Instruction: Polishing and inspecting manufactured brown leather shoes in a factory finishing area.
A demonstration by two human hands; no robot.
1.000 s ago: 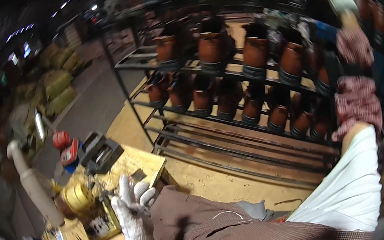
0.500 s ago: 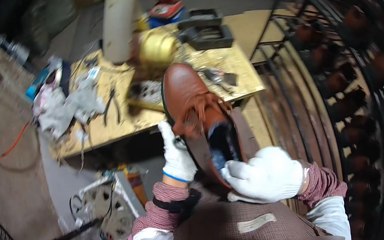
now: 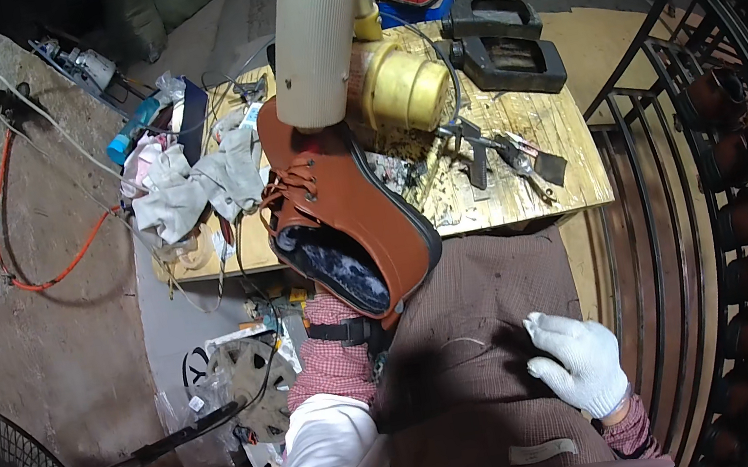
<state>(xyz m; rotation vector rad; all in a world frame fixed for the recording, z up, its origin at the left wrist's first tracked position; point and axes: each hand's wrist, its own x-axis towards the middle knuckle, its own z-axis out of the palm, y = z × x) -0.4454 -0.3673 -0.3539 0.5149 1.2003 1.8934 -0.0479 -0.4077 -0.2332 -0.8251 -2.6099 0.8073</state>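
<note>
Wooden tabletop [image 3: 559,158] carries a brass-coloured machine [image 3: 399,86] with a cream duct [image 3: 315,30]. Your brown lace-up boot [image 3: 344,204] is raised against it, laces done. Your left hand seems tucked inside the boot, grip unseen; your gloved right hand [image 3: 574,363] rests open on your apron, empty.

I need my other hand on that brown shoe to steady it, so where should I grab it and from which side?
Grip the brown shoe across its heel end, near the opening, coming from the right. The left hand is hidden inside or behind it, the toe is tucked up under the cream pipe, and the sole edge faces right and is bare. The right hand rests open on the lap.
</note>
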